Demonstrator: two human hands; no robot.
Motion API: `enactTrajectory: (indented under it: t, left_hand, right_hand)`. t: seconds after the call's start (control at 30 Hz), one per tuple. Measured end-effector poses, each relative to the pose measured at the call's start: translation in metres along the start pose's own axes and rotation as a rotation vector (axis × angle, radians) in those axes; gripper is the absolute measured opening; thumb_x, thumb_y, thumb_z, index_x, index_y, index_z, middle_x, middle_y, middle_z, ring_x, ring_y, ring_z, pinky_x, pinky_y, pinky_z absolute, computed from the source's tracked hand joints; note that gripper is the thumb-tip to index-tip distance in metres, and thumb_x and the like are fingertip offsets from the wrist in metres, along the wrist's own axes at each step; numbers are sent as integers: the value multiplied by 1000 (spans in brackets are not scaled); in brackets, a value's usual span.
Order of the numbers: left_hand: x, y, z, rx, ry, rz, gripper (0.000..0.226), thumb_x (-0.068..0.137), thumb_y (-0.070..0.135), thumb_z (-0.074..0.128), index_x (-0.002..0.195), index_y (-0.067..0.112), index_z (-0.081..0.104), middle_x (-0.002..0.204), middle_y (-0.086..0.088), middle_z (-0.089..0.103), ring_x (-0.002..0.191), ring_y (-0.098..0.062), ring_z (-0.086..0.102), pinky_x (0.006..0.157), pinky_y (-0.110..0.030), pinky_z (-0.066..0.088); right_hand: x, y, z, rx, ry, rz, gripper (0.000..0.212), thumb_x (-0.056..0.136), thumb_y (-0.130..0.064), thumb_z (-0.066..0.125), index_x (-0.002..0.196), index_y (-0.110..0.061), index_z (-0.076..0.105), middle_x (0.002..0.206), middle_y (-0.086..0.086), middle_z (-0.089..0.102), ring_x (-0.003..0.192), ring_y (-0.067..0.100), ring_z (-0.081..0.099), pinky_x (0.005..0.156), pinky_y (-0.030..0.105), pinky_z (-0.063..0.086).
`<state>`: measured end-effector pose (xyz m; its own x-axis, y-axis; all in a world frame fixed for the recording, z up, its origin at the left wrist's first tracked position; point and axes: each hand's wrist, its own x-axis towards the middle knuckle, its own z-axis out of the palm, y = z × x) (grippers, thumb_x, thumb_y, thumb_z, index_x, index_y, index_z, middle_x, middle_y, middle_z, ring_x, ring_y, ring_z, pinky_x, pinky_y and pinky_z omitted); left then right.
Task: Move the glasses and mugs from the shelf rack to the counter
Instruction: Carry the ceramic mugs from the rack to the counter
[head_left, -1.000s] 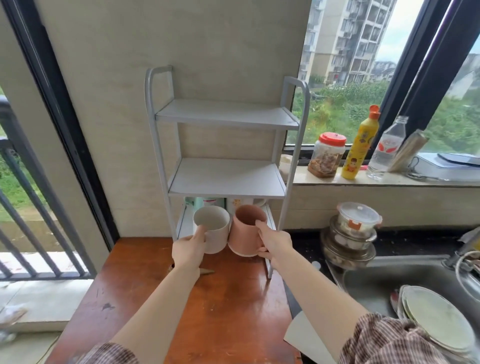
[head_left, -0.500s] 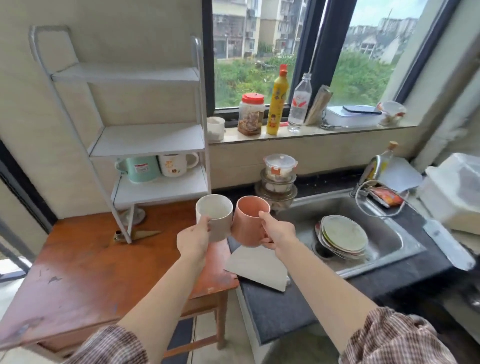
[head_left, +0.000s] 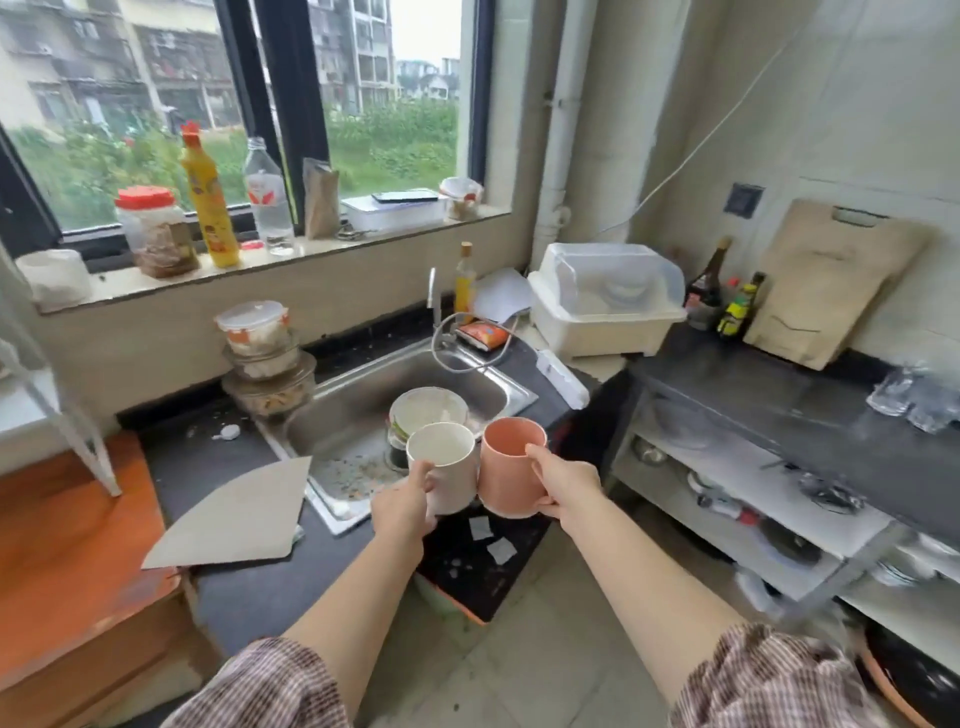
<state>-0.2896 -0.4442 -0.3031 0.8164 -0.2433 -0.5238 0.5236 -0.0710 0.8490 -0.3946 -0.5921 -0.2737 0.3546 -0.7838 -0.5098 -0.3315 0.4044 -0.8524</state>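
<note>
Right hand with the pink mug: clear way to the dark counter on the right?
Probably yes. The right hand grips the pink mug in mid-air, and the counter has bare surface beside the glasses, with nothing standing between.

Mugs: left mug (head_left: 447, 470) in the left hand (head_left: 402, 512), right mug (head_left: 511, 467) in the right hand (head_left: 563, 488), side by side and touching, at 12 o'clock, before the sink's near corner.
Sink (head_left: 332, 431): 11 o'clock, behind the mugs, plates (head_left: 428, 408) in it.
Stacked containers (head_left: 262, 358): 10 o'clock, left of the sink.
Windowsill (head_left: 311, 257): 11 o'clock, behind the sink.
Dish box (head_left: 605, 299): 1 o'clock, right of the sink.
Counter (head_left: 769, 405): 2 o'clock, glasses (head_left: 914, 397) on its right end, cutting board (head_left: 826, 283) leaning behind.
Shelf rack (head_left: 78, 421): 9 o'clock, on the table (head_left: 67, 525).
</note>
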Motion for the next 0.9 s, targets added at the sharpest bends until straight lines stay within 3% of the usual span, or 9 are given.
enactTrajectory:
  t: [0.13, 0.3, 0.5, 0.6, 0.67, 0.77, 0.83, 0.9]
  left_hand:
    - [-31, -16, 87, 159, -162, 44, 33, 74, 45, 70, 70, 12, 69, 81, -3, 62, 77, -29, 63, 75, -40, 56]
    - [-56, -30, 194, 248, -340, 64, 34, 70, 46, 74, 68, 13, 69, 79, -2, 62, 77, -27, 66, 59, -31, 54]
    - [-59, -40, 320, 367, -597, 21, 32, 67, 42, 82, 66, 14, 66, 78, -5, 63, 72, -27, 64, 73, -38, 54]
    - [-57, -44, 390, 443, -717, 13, 31, 70, 44, 79, 77, 16, 67, 91, -6, 69, 85, -27, 69, 75, -36, 58]
    - [-55, -48, 440, 469, -799, 0, 31, 77, 41, 75, 87, 13, 68, 100, -12, 70, 91, -29, 69, 84, -42, 57]
    - [-51, -55, 516, 516, -909, -20, 29, 87, 34, 65, 98, 7, 67, 111, -15, 66, 100, -31, 65, 90, -45, 54]
    - [-49, -61, 565, 540, -969, -39, 24, 91, 28, 61, 95, 5, 66, 115, -13, 62, 105, -31, 62, 92, -45, 53]
    - [-51, -66, 609, 557, -1029, -73, 21, 93, 25, 59, 88, 5, 66, 108, -13, 57, 100, -30, 57, 90, -42, 51]
  right_hand:
    - [17, -2, -99, 92, 109, 2, 49, 71, -35, 81, 104, -4, 66, 101, 7, 71, 92, 24, 65, 72, 37, 56]
    - [41, -4, -210, 172, 215, 14, 41, 74, -38, 78, 97, -6, 68, 95, 3, 73, 89, 23, 65, 70, 35, 54]
    - [89, -15, -329, 271, 330, 33, 31, 71, -36, 81, 70, -9, 66, 68, 3, 68, 77, 22, 63, 64, 34, 55]
    - [119, -24, -383, 276, 345, 47, 34, 71, -37, 81, 60, -12, 60, 52, 0, 60, 77, 21, 62, 76, 41, 58]
    - [143, -31, -418, 278, 381, 46, 33, 70, -38, 81, 64, -12, 62, 55, 2, 64, 77, 23, 65, 79, 42, 58]
    - [179, -45, -470, 313, 454, 61, 34, 69, -38, 82, 73, -8, 66, 71, 8, 68, 76, 25, 66, 63, 35, 58]
    - [200, -52, -502, 333, 485, 82, 33, 71, -37, 81, 76, -8, 67, 72, 8, 67, 73, 24, 64, 59, 33, 56]
    - [216, -59, -531, 361, 506, 94, 31, 73, -36, 80, 78, -8, 68, 70, 8, 65, 65, 22, 61, 67, 36, 57]
